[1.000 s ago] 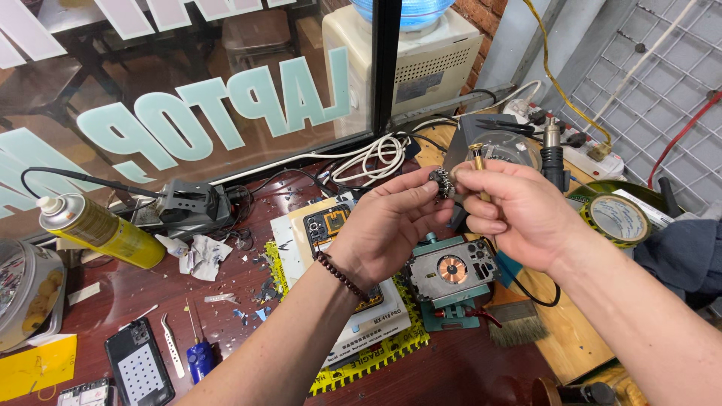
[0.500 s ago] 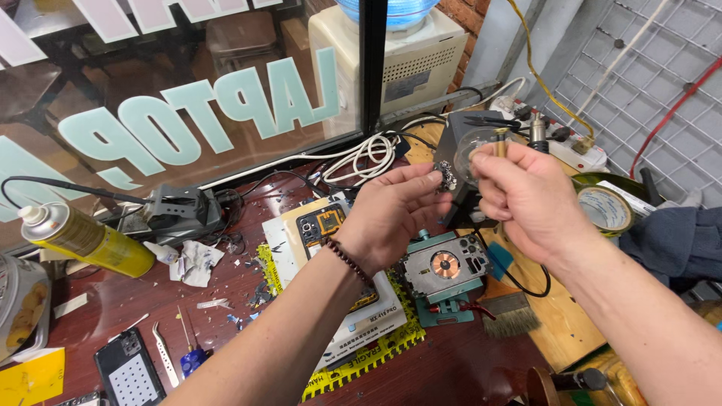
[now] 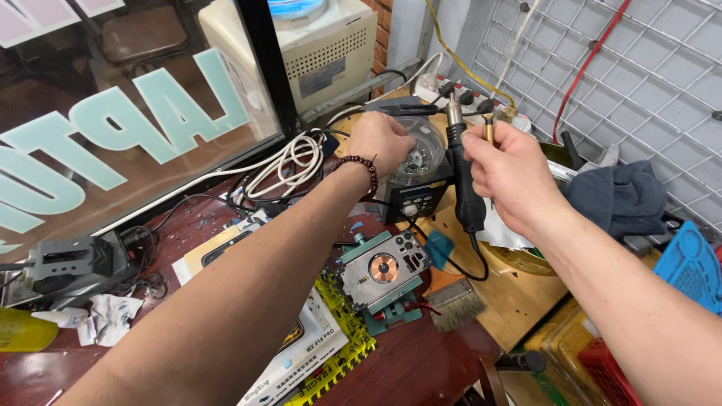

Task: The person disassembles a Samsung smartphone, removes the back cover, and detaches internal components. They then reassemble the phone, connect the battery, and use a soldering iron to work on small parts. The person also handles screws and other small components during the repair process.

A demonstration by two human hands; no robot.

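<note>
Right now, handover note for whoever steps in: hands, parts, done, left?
Left hand: reaching forward, fingers resting on the round clear dish that sits on top of the dark station box.
Right hand: gripping a thin brass-tipped tool, with the black hot-air handpiece upright just beside it; whether it also grips the handpiece is unclear.
Phone back with copper coil lies clamped in the teal holder on the bench, untouched; small brush beside it.
Done: board fixed in the holder.
Left: neither hand is working on the board yet.
</note>
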